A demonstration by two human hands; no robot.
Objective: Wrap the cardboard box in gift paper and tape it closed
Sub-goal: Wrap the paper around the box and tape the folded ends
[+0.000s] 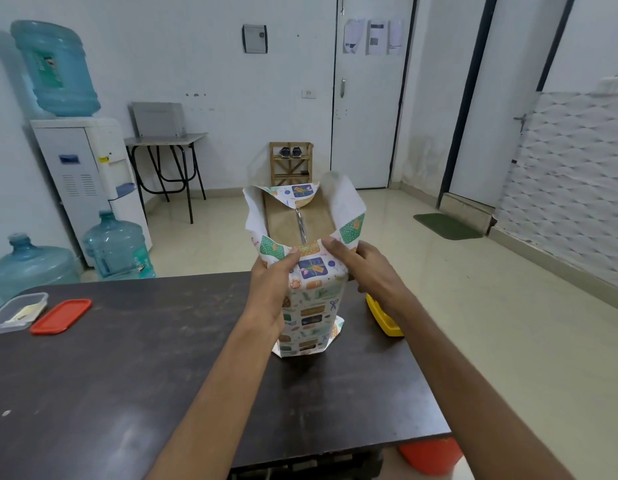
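Note:
A cardboard box (293,220) stands upright on end on the dark table (127,358), wrapped around its sides in white gift paper (311,306) with colourful prints. The box's brown top face with a strip of clear tape shows inside the open paper collar, whose flaps stick up on both sides and at the back. My left hand (271,285) grips the left near corner of the paper at the top. My right hand (366,268) presses the near flap down at the right corner. Both thumbs rest on the folded edge.
A yellow object (385,318), partly hidden by my right forearm, lies on the table right of the box. A clear container (16,311) and its red lid (61,315) sit at the table's left. Water jugs and a dispenser (89,174) stand beyond. An orange thing (430,455) is below the table's right edge.

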